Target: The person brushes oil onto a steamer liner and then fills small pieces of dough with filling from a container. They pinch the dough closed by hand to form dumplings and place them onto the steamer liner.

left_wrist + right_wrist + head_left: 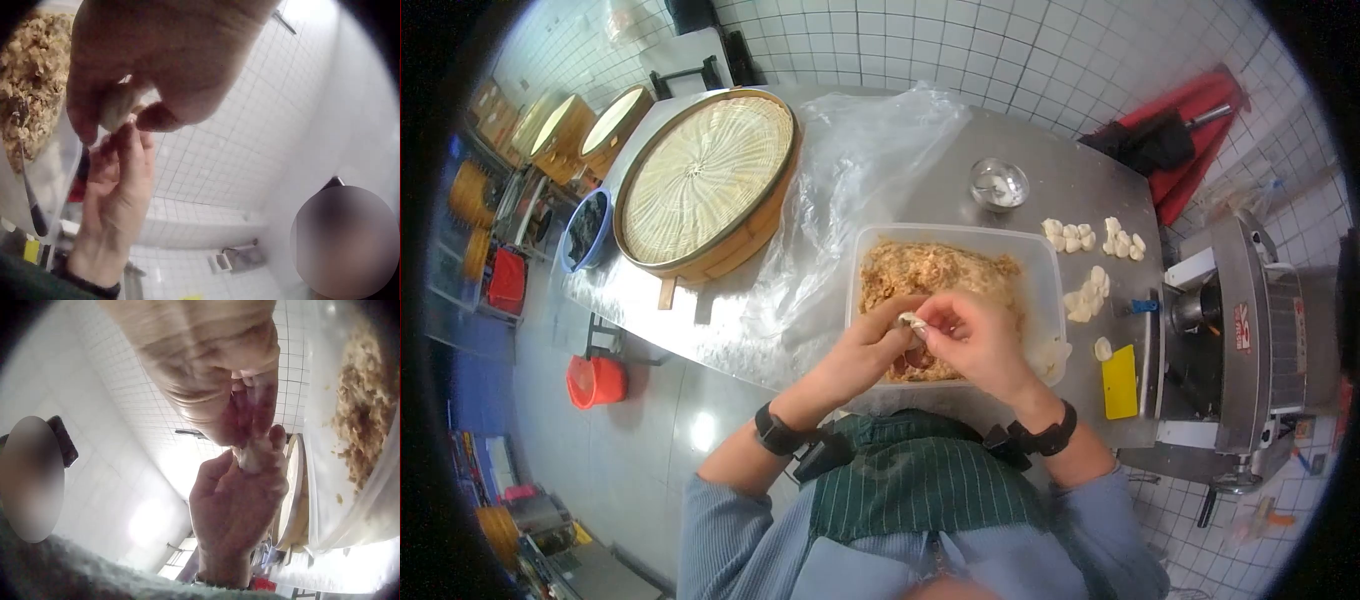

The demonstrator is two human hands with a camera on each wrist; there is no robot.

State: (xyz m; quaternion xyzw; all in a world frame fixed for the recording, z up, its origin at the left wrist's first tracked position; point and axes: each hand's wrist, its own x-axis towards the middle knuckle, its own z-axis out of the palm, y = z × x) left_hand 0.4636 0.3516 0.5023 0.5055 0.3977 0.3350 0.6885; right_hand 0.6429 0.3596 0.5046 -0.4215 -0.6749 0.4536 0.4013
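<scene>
A small piece of pale dough [914, 322] is held between both hands above a plastic tub [1044, 262] of brownish minced filling [940, 262]. My left hand [858, 348] cradles the dough, its fingers and thumb bent round it. With thumb and fingertips my right hand [982, 345] pinches the dough's edge. Close up in the left wrist view, the dough [116, 111] sits between thumb and fingers, partly covered by them. The right wrist view shows the dough [251, 457] where the fingertips of both hands meet. A dark-handled utensil [35, 215] stands in the tub.
Right of the tub lie several dough pieces [1088, 295], a yellow scraper [1119, 383] and a metal machine [1245, 320]. Behind it stands a small bowl [998, 185]. Plastic sheeting [840, 190] and a large bamboo steamer [700, 180] occupy the table's left side.
</scene>
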